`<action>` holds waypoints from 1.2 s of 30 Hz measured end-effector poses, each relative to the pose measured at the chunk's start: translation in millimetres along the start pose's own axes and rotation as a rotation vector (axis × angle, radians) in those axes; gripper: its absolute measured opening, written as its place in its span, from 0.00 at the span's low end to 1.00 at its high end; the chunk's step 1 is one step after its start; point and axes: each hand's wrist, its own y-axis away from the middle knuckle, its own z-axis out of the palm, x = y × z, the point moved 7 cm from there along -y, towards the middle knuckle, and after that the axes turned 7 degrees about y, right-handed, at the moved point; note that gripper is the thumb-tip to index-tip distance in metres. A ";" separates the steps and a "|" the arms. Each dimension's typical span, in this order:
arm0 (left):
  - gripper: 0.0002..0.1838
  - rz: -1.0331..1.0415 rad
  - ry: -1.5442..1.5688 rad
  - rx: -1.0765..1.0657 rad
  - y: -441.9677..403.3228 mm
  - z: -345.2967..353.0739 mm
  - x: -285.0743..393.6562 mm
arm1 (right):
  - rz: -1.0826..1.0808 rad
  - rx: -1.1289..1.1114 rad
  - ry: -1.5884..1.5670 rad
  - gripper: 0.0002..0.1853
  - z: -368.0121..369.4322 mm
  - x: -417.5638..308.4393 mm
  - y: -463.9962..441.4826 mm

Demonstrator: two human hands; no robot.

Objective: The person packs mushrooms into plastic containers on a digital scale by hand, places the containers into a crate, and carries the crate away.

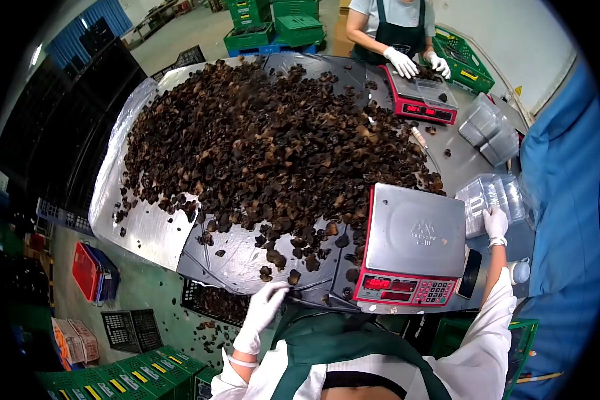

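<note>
My left hand, in a white glove, is at the table's front edge, fingers pressed together near a few dark mushroom pieces; whether it pinches anything is too small to tell. On the right, my gloved right hand has its fingers on a stack of clear plastic boxes. Between my hands stands a red scale with a bare metal plate and lit display. A large heap of dark brown mushrooms covers the middle of the table. A black object lies beside the scale.
Across the table a co-worker in white gloves handles mushrooms over a second red scale. More clear boxes lie at the right. A green crate is behind them. Under the front edge sits a black crate. A white bottle stands right.
</note>
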 end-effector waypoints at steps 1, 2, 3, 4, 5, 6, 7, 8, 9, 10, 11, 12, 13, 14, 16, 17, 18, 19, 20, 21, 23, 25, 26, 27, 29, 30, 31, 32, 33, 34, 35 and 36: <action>0.12 -0.030 0.024 0.105 -0.6 -18.4 -9.6 | 0.021 0.032 0.023 0.16 -7.6 -1.5 -0.5; 0.12 -0.011 -0.007 0.161 -3.5 -33.7 -16.2 | 0.018 0.061 -0.049 0.18 -17.5 -0.1 -0.9; 0.12 0.013 -0.041 0.217 -8.7 -48.3 -20.7 | 0.032 0.148 -0.112 0.19 -17.9 15.0 -8.5; 0.11 0.034 -0.084 0.247 -15.7 -58.9 -25.5 | 0.046 0.240 -0.245 0.17 -23.6 36.1 -15.3; 0.09 0.061 -0.146 0.270 -24.1 -67.5 -30.1 | 0.059 0.332 -0.377 0.16 -39.7 47.1 -14.1; 0.09 0.102 -0.243 0.267 -32.1 -72.7 -27.5 | 0.020 0.334 -0.544 0.16 -67.7 33.2 0.4; 0.08 0.139 -0.338 0.262 -41.0 -76.5 -25.9 | -0.021 0.332 -0.709 0.16 -94.7 17.5 18.6; 0.08 0.129 -0.333 0.249 -51.4 -78.7 -34.3 | -0.030 0.256 -0.734 0.15 -113.1 -2.8 39.1; 0.10 0.213 -0.426 0.223 -62.3 -75.7 -37.8 | -0.130 0.223 -0.673 0.15 -129.0 -30.8 65.5; 0.11 0.303 -0.516 0.195 -71.4 -71.4 -35.9 | -0.227 0.192 -0.612 0.15 -138.9 -59.6 92.9; 0.11 0.303 -0.509 0.175 -79.8 -69.6 -31.0 | -0.272 0.096 -0.599 0.13 -137.2 -83.9 119.6; 0.14 0.422 -0.565 0.133 -84.3 -61.7 -15.7 | -0.336 0.049 -0.577 0.12 -135.9 -114.4 148.3; 0.17 0.542 -0.616 0.093 -87.3 -54.4 -5.3 | -0.438 0.046 -0.435 0.11 -126.1 -136.1 172.5; 0.23 0.559 -0.668 0.003 -92.7 -47.8 -7.1 | -0.570 0.029 -0.341 0.12 -125.2 -163.6 199.1; 0.27 0.665 -0.680 -0.121 -97.5 -36.3 -3.5 | -0.704 -0.062 -0.124 0.13 -90.4 -183.2 234.6; 0.28 0.730 -0.696 -0.177 -97.2 -30.8 1.5 | -0.712 -0.149 -0.028 0.12 -77.9 -188.4 247.9; 0.27 0.751 -0.738 -0.235 -97.2 -24.6 2.0 | -0.708 -0.083 -0.122 0.12 -86.4 -197.7 256.2; 0.24 0.810 -0.747 -0.271 -95.6 -20.2 1.7 | -0.703 -0.017 -0.214 0.12 -96.0 -207.7 264.2; 0.21 0.818 -0.742 -0.294 -97.4 -16.9 -1.6 | -0.669 -0.028 -0.211 0.12 -106.2 -215.8 269.2; 0.17 0.825 -0.738 -0.318 -98.7 -13.7 -5.8 | -0.662 -0.034 -0.206 0.12 -111.0 -225.6 275.7; 0.14 0.775 -0.634 -0.278 -105.5 -17.3 -12.1 | -0.527 0.006 -0.397 0.11 -121.3 -238.5 283.9; 0.09 0.677 -0.404 -0.189 -111.5 -33.6 -6.8 | -0.555 -0.023 -0.445 0.10 -116.6 -268.7 298.5; 0.08 0.637 -0.293 -0.145 -111.8 -46.3 -4.0 | -0.617 -0.038 -0.523 0.09 -109.4 -285.0 306.5; 0.07 0.594 -0.182 -0.100 -111.5 -62.5 -2.4 | -0.682 -0.054 -0.602 0.09 -99.9 -300.0 314.5; 0.07 0.409 0.032 -0.071 -107.3 -98.4 -7.9 | -0.762 -0.135 -0.617 0.08 -75.4 -330.1 330.2; 0.09 0.273 0.173 -0.068 -105.6 -118.1 -35.5 | -0.761 -0.155 -0.660 0.08 -63.6 -343.1 337.2; 0.09 0.123 0.144 -0.046 -91.1 -140.7 -19.3 | -0.759 -0.175 -0.704 0.08 -52.0 -354.2 344.2; 0.09 -0.010 0.214 -0.061 -79.9 -162.9 -33.3 | -0.773 -0.198 -0.696 0.08 -39.8 -363.0 350.5; 0.07 -0.017 0.221 -0.088 -66.5 -184.8 -41.1 | -0.777 -0.225 -0.713 0.09 -32.9 -371.4 355.2; 0.06 -0.064 -0.023 -0.172 -55.2 -210.4 -58.8 | -0.741 -0.249 -0.756 0.09 -24.0 -376.2 358.2; 0.07 -0.059 -0.160 -0.197 -41.2 -225.2 -66.4 | -0.706 -0.274 -0.800 0.10 -15.8 -380.0 360.8; 0.08 -0.003 -0.477 -0.192 -29.4 -237.1 -63.5 | -0.668 -0.349 -0.794 0.14 -6.7 -383.5 363.1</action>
